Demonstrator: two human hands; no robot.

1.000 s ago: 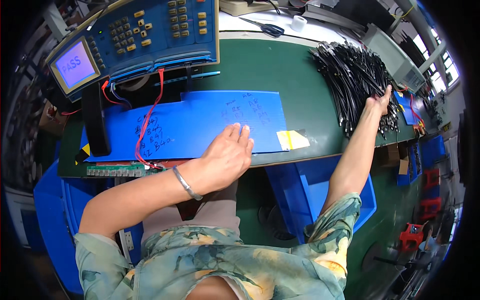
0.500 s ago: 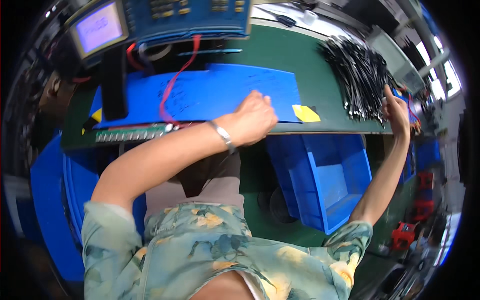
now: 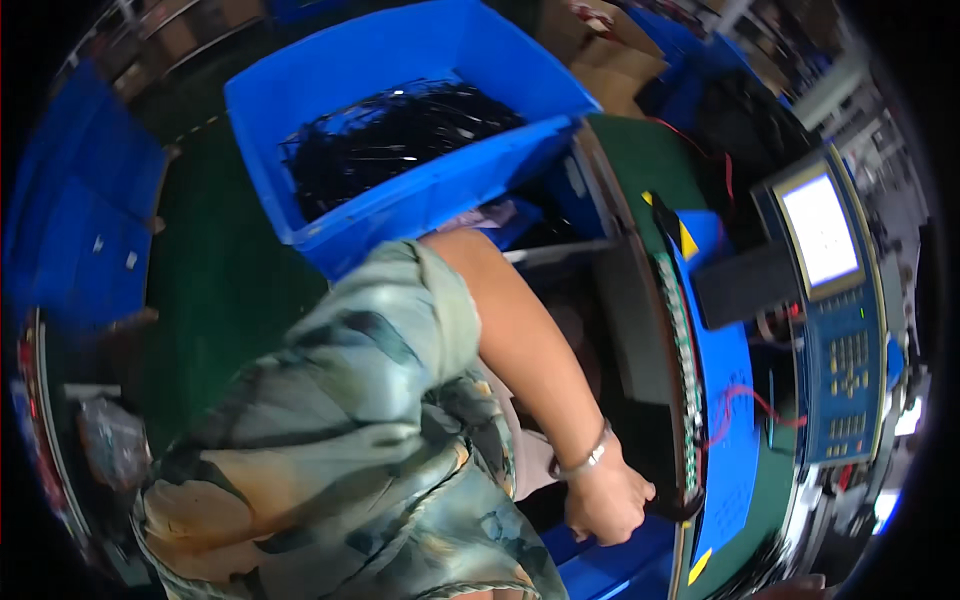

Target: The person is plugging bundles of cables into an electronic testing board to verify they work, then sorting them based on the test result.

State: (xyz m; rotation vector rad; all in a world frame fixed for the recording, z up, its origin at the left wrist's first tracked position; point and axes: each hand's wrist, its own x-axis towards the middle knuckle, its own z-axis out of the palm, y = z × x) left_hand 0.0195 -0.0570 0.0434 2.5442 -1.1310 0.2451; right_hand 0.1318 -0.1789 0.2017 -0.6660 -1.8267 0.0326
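Observation:
My left hand [image 3: 607,503] is closed, knuckles up, just off the near edge of the workbench, with a metal band on its wrist. Whatever its fingers may hold is hidden. Below it shows the blue bin [image 3: 635,570] under the bench. A green connector strip [image 3: 680,370] runs along the bench edge beside this hand, and a dark cord-like piece [image 3: 690,508] lies at its end. Of my right hand [image 3: 800,584] only a blurred sliver appears at the lower edge, close to a bundle of black cables [image 3: 752,570]; its fingers cannot be read.
A large blue bin [image 3: 268,190] heaped with black cables stands at the far end of the bench. On the bench are a blue sheet [image 3: 728,480], red leads [image 3: 735,392] and a blue tester [image 3: 845,370] with a lit screen. Blue boxes [image 3: 80,230] line the left.
My view has swung left, bringing the large cable-filled bin into sight. My left hand has gone from above the blue sheet to off the bench edge. My right hand has nearly left the picture.

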